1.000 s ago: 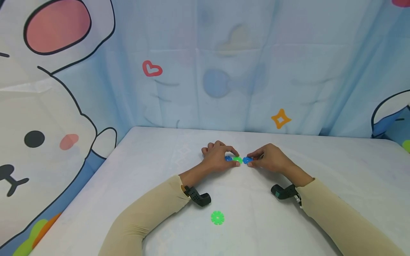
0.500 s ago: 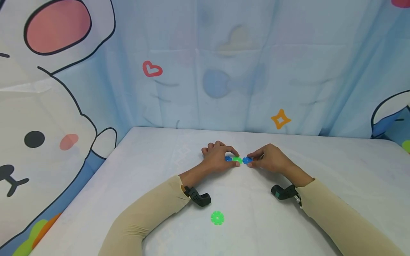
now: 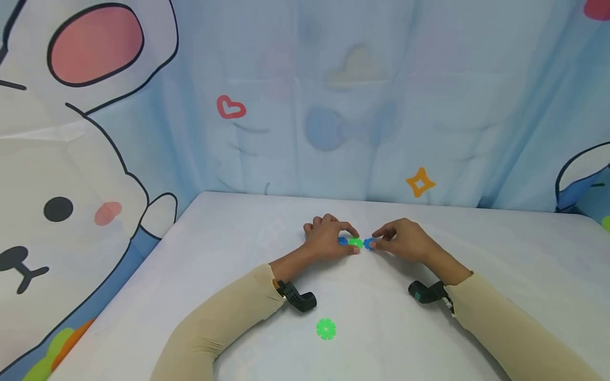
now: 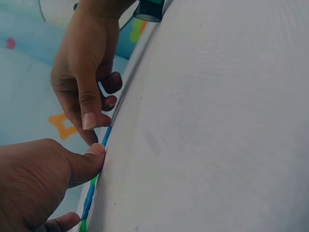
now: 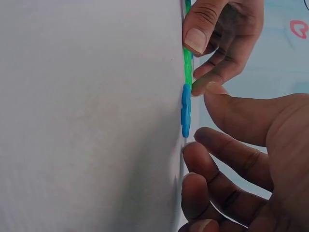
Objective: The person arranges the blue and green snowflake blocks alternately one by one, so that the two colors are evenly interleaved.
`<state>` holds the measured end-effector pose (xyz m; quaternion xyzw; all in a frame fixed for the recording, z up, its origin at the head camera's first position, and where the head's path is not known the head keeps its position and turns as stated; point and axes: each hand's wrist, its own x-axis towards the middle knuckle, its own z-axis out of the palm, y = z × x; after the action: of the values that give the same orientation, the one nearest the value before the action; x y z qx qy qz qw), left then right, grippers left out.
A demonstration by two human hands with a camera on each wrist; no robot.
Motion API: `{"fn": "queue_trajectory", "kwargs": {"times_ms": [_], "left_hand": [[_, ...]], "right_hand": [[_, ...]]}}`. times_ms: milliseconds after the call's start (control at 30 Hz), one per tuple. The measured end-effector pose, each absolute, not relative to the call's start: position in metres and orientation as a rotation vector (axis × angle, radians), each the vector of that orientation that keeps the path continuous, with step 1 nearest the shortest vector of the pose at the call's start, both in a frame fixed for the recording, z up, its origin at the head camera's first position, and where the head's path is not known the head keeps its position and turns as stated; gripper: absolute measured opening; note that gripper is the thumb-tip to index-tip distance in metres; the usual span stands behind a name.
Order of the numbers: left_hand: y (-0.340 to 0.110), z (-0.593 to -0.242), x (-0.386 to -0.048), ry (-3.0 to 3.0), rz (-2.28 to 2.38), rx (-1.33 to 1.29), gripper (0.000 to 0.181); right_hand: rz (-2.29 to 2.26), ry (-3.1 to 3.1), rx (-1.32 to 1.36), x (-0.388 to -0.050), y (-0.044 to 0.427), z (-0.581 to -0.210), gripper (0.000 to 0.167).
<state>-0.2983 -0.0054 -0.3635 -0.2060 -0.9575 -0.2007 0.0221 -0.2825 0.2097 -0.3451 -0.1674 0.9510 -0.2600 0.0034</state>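
A row of flat notched discs lies on the white table, alternating blue and green. My left hand (image 3: 328, 238) pinches a green disc (image 3: 355, 243) between thumb and forefinger. A blue disc (image 3: 342, 241) shows beneath that hand, and more of the row runs under it in the left wrist view. At the right end sits another blue disc (image 5: 186, 111), meeting the green one edge to edge. My right hand (image 3: 402, 241) is right beside this end disc; in the right wrist view its thumb and fingers are spread, with a gap to the disc.
A loose green disc (image 3: 326, 328) lies nearer on the table (image 3: 381, 328), between the forearms. Each wrist wears a black device, such as the left one (image 3: 299, 299). A patterned blue curtain (image 3: 276, 159) hangs behind the table's far edge.
My right thumb and fingers have eased off the end blue disc, which stays in place. The left hand keeps its pinch. The whole head view has shifted slightly down and right.
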Motion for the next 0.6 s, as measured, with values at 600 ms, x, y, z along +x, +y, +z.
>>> {"fn": "queue_trajectory", "kwargs": {"times_ms": [600], "left_hand": [[0.0,-0.358,-0.295,-2.984,-0.571,-0.692,0.037]], "right_hand": [[-0.832,2.73,-0.822,-0.19,0.177,-0.328,0.018]]}}
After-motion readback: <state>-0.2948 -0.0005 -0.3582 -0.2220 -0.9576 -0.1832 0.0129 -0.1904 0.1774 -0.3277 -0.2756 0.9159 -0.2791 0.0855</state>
